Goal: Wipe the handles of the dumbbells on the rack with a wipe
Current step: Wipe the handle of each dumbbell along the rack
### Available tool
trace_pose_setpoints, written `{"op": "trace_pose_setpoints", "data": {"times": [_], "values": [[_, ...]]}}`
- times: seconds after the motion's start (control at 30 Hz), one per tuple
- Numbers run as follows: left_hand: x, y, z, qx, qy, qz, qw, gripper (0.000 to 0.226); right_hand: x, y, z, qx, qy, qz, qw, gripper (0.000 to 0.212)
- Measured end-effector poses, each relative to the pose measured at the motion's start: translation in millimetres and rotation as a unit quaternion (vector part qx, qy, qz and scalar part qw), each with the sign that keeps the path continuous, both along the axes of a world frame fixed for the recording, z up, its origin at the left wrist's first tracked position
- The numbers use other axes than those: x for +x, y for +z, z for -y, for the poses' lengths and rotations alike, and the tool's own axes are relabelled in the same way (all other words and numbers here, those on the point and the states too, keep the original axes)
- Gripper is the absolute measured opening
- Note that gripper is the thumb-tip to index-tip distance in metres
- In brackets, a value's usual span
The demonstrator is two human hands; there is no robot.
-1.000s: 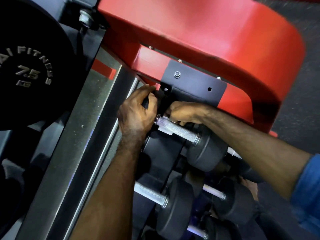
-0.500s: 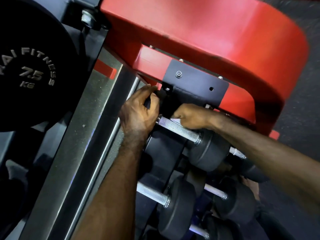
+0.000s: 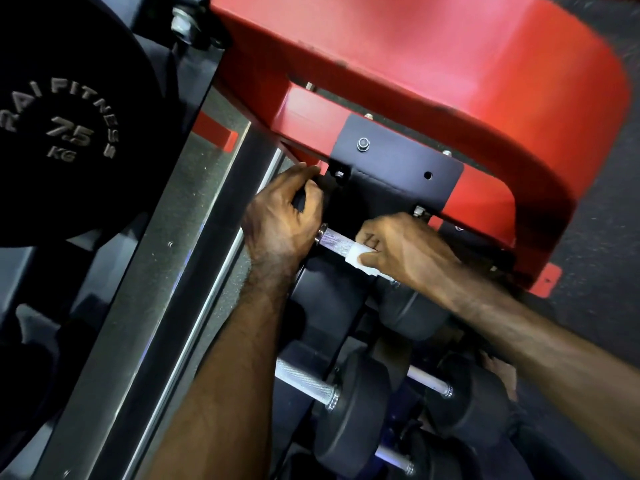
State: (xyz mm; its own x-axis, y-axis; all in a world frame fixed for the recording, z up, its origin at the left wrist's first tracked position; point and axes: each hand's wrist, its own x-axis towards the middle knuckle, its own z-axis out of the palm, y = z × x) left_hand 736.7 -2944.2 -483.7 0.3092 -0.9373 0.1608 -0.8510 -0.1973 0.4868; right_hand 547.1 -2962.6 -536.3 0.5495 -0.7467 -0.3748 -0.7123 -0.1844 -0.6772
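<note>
Black rubber heads and knurled steel bars of the lower dumbbells (image 3: 349, 403) lie nearest the camera, below the top dumbbell's handle (image 3: 334, 239), which serves as reference; both forearms rise from the bottom edge toward that handle. Left hand (image 3: 282, 220) sits at the handle's left end, back of hand toward the camera, wrist straight; its fingers are curled round a dark part at that end, thumb pointing up toward the red frame; exactly what they grip is in shadow and cannot be told. Right hand (image 3: 403, 251) comes in from the right with the forearm slanting down to the lower right; its fingers are curled over the handle's right half, pinching a white wipe (image 3: 358, 259) against the bar; the wipe wraps the bar just left of the knuckles, touching it. Bare steel shows between the two hands. Beyond the handle, a black bolted plate (image 3: 398, 168) hangs under a red rack frame (image 3: 450, 74). Left of the handle, well apart, a black 7.5 kg weight plate (image 3: 69, 133) stands beside a grey upright (image 3: 166, 271).
</note>
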Motion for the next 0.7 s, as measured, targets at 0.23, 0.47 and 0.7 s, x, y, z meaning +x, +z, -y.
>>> {"op": "trace_pose_setpoints", "data": {"times": [0.23, 0.47, 0.7], "values": [[-1.5, 1.4, -0.1, 0.01, 0.007, -0.001, 1.0, 0.035, 35.6, 18.2, -0.1, -0.068, -0.001, 0.049, 0.996, 0.022], [-0.2, -0.3, 0.5, -0.003, 0.005, -0.002, 1.0, 0.033, -7.1, 12.5, -3.3, -0.003, 0.024, -0.05, 0.998, 0.019], [-1.2, -1.1, -0.4, -0.008, 0.002, 0.002, 1.0, 0.034, 42.4, 5.3, 29.5, 0.171, 0.014, 0.04, 0.984, 0.032]]}}
